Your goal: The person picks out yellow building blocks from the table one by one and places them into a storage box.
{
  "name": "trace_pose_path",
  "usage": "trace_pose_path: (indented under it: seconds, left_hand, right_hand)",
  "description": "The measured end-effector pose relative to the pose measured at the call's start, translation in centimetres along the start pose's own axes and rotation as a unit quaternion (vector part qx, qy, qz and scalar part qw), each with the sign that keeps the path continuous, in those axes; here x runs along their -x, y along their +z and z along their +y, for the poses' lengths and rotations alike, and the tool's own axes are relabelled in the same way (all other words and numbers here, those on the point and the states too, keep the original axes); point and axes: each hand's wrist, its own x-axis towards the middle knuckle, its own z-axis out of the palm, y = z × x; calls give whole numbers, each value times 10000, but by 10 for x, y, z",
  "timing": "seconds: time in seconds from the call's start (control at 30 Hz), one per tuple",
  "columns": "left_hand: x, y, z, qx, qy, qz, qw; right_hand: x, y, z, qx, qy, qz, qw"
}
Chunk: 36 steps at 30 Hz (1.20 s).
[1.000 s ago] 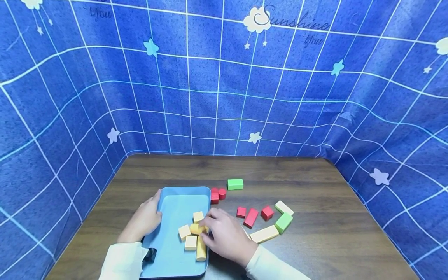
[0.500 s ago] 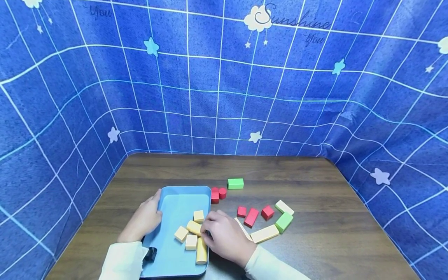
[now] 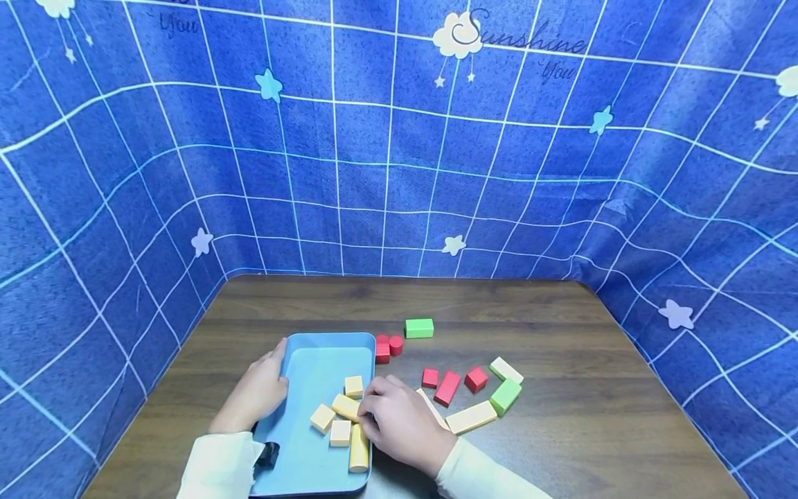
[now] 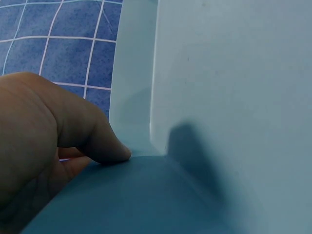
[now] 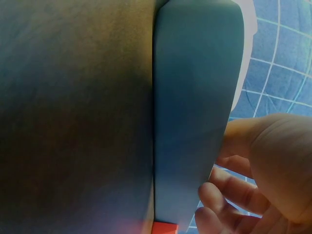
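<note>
So the yellow block (image 3: 346, 406) lay tilted in the blue tray (image 3: 312, 360), near its right rim, long axis running left-far to right-near. Right hand (image 3: 402, 423) pinched its right end; left hand (image 3: 255, 391) gripped the tray's left rim.

The right hand (image 5: 258, 175) lies beside the blue tray's rim (image 5: 195, 107), fingers loosely curled.

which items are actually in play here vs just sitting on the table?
In play:
- blue tray, gripped at its rim by the left hand
- yellow blocks in the tray, right hand at them

Lying about:
- red blocks
- green blocks
- pale blocks on the wooden table
</note>
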Motion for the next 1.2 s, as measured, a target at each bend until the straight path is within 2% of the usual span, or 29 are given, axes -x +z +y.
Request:
trace_pose_path:
  seconds: [0.27, 0.63, 0.83, 1.2]
  left_hand:
    - [-1, 0, 0, -14, 27, 25, 10000]
    - [-1, 0, 0, -83, 56, 38, 9999]
    - [-1, 0, 1, -48, 37, 15, 10000]
    - [-2, -1, -1, -51, 58, -21, 10000]
  right_hand:
    - [0, -1, 2, 65, -123, 209, 9997]
    - [0, -11, 5, -139, -224, 381, 9989]
    - [3, -12, 8, -225, -84, 387, 9990]
    - [11, -17, 15, -49, 207, 343, 9992]
